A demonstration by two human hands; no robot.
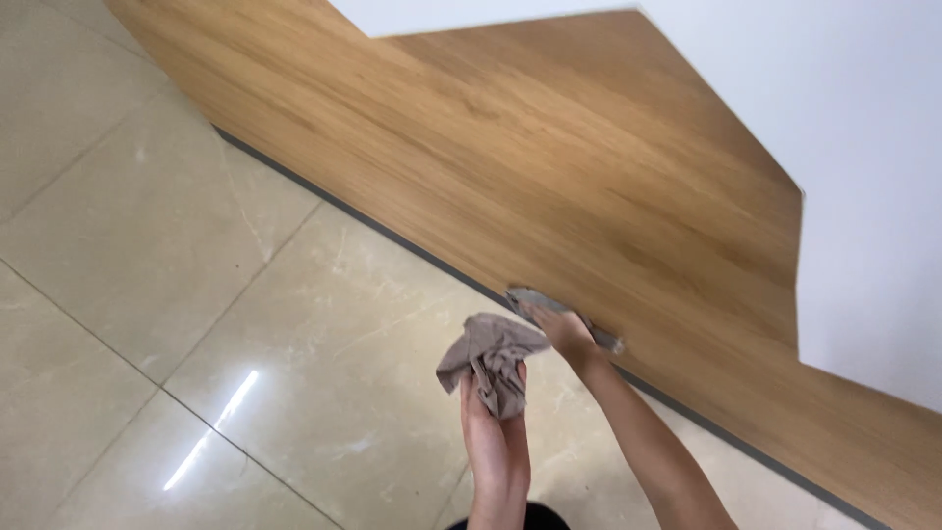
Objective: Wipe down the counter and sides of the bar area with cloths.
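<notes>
My left hand [496, 417] is closed around a crumpled grey-brown cloth [494, 358] and holds it up above the floor. My right hand [564, 332] reaches forward and presses a second grey cloth [530, 296] flat against the dark skirting strip [412, 247] at the foot of a wood-grain wall panel [549, 167]. The fingers of the right hand lie spread on that cloth, whose ends stick out on both sides of the hand. Both forearms come in from the bottom edge of the view.
Glossy beige marble floor tiles [177, 294] with thin grout lines fill the left and lower part of the view. The wood panel runs diagonally from top left to bottom right. White wall [863, 147] stands above and to the right of it.
</notes>
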